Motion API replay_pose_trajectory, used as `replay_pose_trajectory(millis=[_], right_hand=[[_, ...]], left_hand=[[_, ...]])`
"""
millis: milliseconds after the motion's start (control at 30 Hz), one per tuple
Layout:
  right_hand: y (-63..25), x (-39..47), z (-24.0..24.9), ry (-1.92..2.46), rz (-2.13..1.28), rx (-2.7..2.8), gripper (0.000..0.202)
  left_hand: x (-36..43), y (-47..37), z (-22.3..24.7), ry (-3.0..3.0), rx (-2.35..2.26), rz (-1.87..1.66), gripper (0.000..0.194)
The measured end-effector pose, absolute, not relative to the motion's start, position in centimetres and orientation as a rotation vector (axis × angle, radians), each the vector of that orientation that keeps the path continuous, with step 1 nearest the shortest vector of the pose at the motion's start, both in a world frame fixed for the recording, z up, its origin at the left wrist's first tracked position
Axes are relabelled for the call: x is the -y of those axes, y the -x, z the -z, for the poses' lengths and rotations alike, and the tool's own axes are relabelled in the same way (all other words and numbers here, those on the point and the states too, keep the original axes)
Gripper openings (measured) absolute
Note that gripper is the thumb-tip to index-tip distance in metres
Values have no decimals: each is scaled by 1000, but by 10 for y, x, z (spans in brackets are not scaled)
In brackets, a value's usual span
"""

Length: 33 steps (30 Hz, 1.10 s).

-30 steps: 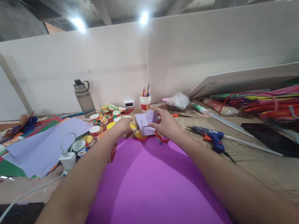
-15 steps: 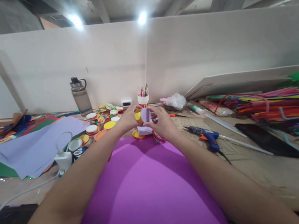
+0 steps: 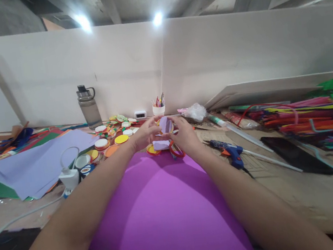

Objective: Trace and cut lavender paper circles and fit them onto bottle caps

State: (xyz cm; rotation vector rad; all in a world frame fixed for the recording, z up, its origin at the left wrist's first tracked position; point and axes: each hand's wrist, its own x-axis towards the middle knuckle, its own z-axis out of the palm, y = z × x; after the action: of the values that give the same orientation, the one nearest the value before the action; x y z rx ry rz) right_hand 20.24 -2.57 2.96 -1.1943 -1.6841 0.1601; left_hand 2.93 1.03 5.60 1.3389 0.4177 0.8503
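Both my hands are raised over the far edge of a large purple sheet (image 3: 166,208), with their fingers close together. Between them is a round lavender paper disc (image 3: 165,125), lying against a yellow lid-like round piece of which only a rim shows. My left hand (image 3: 146,134) grips its left side, and my right hand (image 3: 184,132) pinches the right edge. Just below lie a small lavender paper piece (image 3: 161,145), a yellow lid (image 3: 152,150) with a red edge, and red-handled scissors (image 3: 177,151).
Many round lids (image 3: 102,143) spread out at the left, near lavender sheets (image 3: 46,159) and a white charger (image 3: 70,179). A bottle (image 3: 89,109) stands behind. To the right are a blue glue gun (image 3: 235,156), a black phone (image 3: 298,157) and colourful pipe cleaners (image 3: 306,116).
The yellow piece and the lavender disc, side by side before, now overlap, with the disc in front. My hands have come closer together around them.
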Motion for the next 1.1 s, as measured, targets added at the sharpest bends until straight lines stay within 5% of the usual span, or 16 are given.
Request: replay_pose_trajectory(millis=[267,600,1100], right_hand=[[-200,32,-34,1231,-100,1722,62],[-204,21,-30,1093,-633,1419,34],[-204,24,-33,1030,-651,1241,27]], left_hand=[[-11,-41,-46,-1265,-491,-942,25],[-13,-43,-44,-1295,-448,-1005,36],[0,-48,-48,-1314,-432,-875,34]])
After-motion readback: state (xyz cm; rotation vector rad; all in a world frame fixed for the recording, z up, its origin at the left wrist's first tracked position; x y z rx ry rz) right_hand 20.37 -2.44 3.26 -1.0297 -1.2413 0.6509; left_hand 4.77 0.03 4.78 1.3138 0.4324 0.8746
